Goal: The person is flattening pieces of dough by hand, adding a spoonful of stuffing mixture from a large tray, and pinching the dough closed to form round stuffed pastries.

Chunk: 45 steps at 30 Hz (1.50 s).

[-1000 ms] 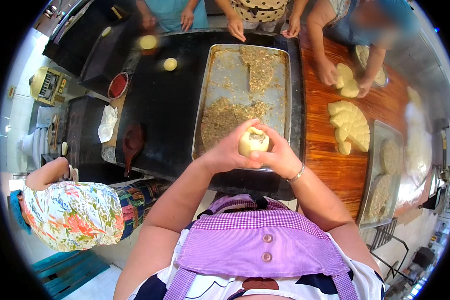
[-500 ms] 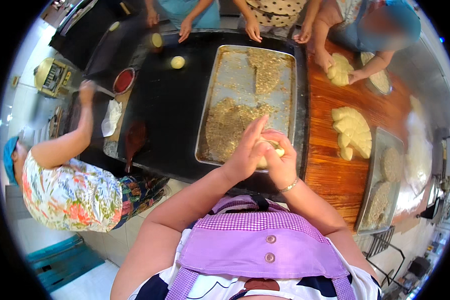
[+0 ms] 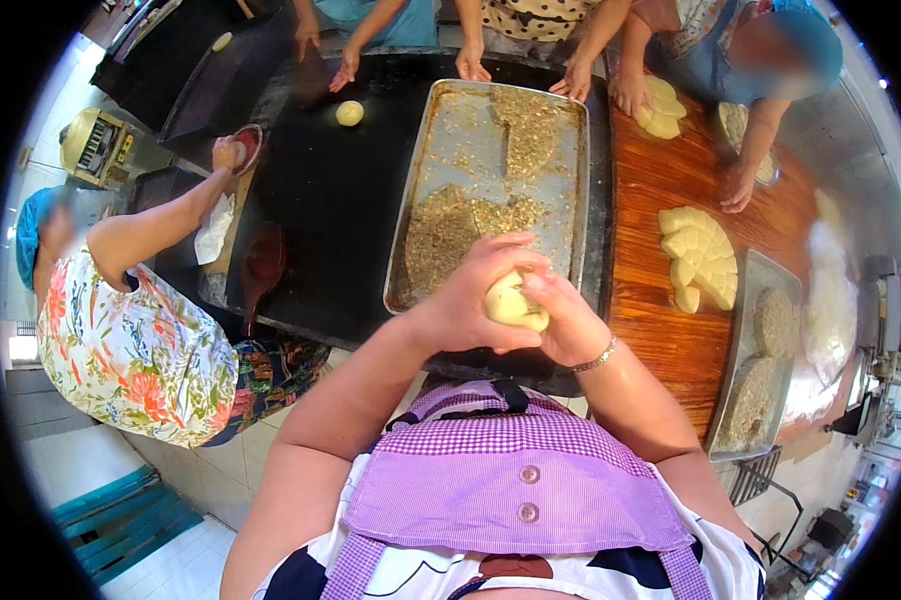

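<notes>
Between my two hands is a pale yellow dough ball (image 3: 516, 302), held above the near edge of a metal tray. My left hand (image 3: 461, 300) cups its left side, with the thumb beneath and the fingers over the far side. Against its right side presses my right hand (image 3: 568, 318), which wears a bracelet at the wrist. Small folds show in the dough, and its underside is hidden. Under and beyond my hands lies the tray (image 3: 446, 150), spread with a crumbly brown filling (image 3: 526, 135) in separate patches.
Another dough ball (image 3: 350, 113) rests on the black tabletop (image 3: 331, 210). Cut dough (image 3: 701, 255) sits on the wooden surface (image 3: 651, 350) at right, near a filling tray (image 3: 786, 385). At left, a co-worker reaches into a red bowl (image 3: 251, 150). Co-workers' hands are at the far side.
My hands have spread, showing more of the dough ball. The left co-worker's hand moved to the red bowl. At far right, a co-worker's hand left the dough and moved nearer.
</notes>
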Available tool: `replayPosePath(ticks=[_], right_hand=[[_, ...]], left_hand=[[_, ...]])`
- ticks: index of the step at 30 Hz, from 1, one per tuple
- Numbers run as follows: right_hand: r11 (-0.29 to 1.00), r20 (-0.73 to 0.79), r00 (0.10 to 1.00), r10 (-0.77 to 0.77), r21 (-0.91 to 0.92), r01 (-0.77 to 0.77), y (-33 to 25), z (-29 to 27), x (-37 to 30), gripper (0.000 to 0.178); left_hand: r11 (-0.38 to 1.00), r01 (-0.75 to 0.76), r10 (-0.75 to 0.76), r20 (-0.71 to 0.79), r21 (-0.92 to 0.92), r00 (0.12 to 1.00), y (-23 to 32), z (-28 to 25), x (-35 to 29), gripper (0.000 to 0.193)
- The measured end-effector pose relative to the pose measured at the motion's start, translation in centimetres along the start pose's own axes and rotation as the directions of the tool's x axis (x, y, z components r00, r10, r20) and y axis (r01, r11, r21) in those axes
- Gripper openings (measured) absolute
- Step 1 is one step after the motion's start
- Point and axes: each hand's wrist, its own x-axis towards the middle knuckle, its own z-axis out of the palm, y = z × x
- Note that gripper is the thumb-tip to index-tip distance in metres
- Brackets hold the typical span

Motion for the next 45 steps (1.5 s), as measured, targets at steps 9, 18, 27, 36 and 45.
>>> replayPosePath(ticks=[9,18,27,36,45], right_hand=[[0.975,-0.220,0.971,-0.097,-0.217,0.048,3.4,0.2,0.1,0.050],[0.983,0.096,0.984,0.148,0.092,-0.157,3.3,-0.1,-0.6,0.055],[0.990,-0.012,0.991,-0.135,-0.040,0.134,6.0,0.9,-0.5,0.053],[0.987,0.010,1.000,-0.017,0.158,0.015,7.3,1.7,1.5,0.047],[0.911,0.126,0.974,-0.186,-0.349,0.219,7.3,5.6,1.4,0.058]], left_hand=[[0.957,0.063,-0.015,-0.168,0.283,0.986,-0.7,2.4,-1.6,0.105],[0.958,-0.043,0.036,0.029,0.282,0.999,0.9,-0.5,-1.8,0.078],[0.933,-0.155,0.184,-0.061,0.326,0.981,-2.2,1.4,-3.7,0.067],[0.925,-0.056,0.134,-0.184,0.377,0.974,-2.3,-0.8,-6.7,0.096],[0.906,-0.298,0.352,-0.142,0.300,0.925,-2.3,-2.3,-7.9,0.053]])
